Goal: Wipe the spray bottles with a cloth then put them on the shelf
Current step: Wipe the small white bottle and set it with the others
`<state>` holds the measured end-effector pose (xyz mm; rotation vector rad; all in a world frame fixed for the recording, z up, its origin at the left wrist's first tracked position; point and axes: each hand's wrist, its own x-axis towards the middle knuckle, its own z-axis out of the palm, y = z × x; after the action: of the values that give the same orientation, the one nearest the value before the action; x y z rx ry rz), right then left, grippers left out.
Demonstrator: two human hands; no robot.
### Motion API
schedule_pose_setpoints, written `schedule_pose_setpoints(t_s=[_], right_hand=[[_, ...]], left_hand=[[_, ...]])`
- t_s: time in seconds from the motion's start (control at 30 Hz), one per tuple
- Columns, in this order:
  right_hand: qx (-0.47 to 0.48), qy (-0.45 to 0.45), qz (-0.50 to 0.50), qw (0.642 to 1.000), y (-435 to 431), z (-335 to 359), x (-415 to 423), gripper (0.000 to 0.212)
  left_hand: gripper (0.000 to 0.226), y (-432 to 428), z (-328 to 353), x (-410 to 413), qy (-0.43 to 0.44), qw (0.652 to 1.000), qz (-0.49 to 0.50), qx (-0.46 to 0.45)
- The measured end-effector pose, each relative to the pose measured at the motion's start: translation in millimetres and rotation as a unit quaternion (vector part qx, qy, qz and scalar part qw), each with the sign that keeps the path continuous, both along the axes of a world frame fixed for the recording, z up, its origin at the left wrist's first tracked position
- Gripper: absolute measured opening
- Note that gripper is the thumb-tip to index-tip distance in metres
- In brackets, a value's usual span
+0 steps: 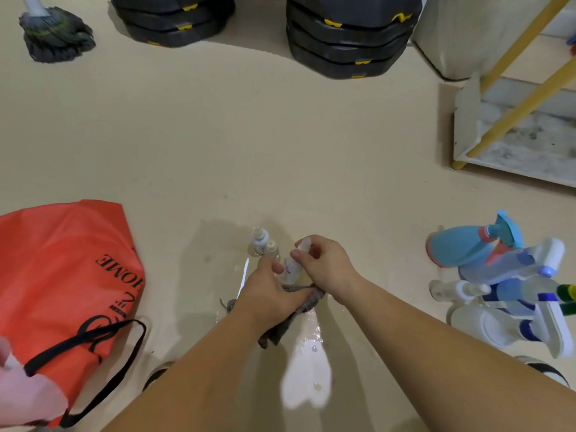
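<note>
Small spray bottle (291, 267) held between both hands, just above the floor.
The left hand (270, 293) gripped the grey cloth (307, 300) at the bottle's base. The bottle leaned slightly right, its top wrapped in the curled fingers of the right hand (325, 263). The shelf (467, 145) lay well apart to the right, nearer that hand.

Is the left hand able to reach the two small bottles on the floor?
Probably yes: the small bottles stand just beyond the left hand, nothing between, though it holds a grey cloth.

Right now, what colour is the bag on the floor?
The bag is orange-red with black lettering and black straps; the head view shows it.
</note>
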<state>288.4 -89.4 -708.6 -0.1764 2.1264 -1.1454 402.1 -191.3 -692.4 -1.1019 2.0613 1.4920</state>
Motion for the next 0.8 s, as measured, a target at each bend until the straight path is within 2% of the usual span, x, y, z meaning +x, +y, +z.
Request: schedule_pose_setpoints(t_s=[0.07,0.13,0.23,0.3,0.4,0.5,0.57,0.6,0.7,0.8], right_hand=[[-0.029,-0.015,-0.037,0.999,11.2,12.6,-9.3,0.008],[-0.047,-0.022,-0.053,0.997,26.9,29.4,-20.3,0.008],[-0.052,-0.031,-0.062,0.996,53.9,63.8,-34.9,0.016],[-0.060,-0.044,-0.075,0.994,69.9,93.9,-41.6,0.021],[-0.081,-0.037,-0.105,0.990,92.6,145.5,-48.9,0.031],[-0.096,-0.008,-0.087,0.992,113.1,201.6,-53.0,0.033],[-0.105,0.010,-0.087,0.991,125.3,237.9,-52.3,0.030],[-0.112,0.019,-0.092,0.989,130.1,254.9,-51.6,0.031],[-0.116,0.048,-0.102,0.987,143.3,301.1,-44.7,0.034],[-0.132,0.069,-0.112,0.983,155.9,335.2,-30.0,0.040]], left_hand=[[0.048,0.2,6.6,3.8,-0.017,0.999,0.015,0.034],[0.027,-0.9,13.8,10.0,-0.017,0.993,0.021,0.114],[0.038,3.5,32.9,12.5,0.008,0.966,0.057,0.251],[0.031,8.1,54.0,8.2,0.032,0.951,0.065,0.299],[0.044,11.2,87.0,-4.1,0.097,0.932,0.064,0.343],[0.056,15.8,132.6,-21.1,0.161,0.926,0.051,0.338],[0.065,23.8,168.3,-30.6,0.205,0.930,0.010,0.304],[0.063,28.0,186.8,-34.6,0.228,0.934,-0.015,0.275],[0.035,39.4,239.4,-42.1,0.293,0.933,-0.065,0.196],[0.029,50.7,282.3,-44.2,0.349,0.923,-0.093,0.135]])
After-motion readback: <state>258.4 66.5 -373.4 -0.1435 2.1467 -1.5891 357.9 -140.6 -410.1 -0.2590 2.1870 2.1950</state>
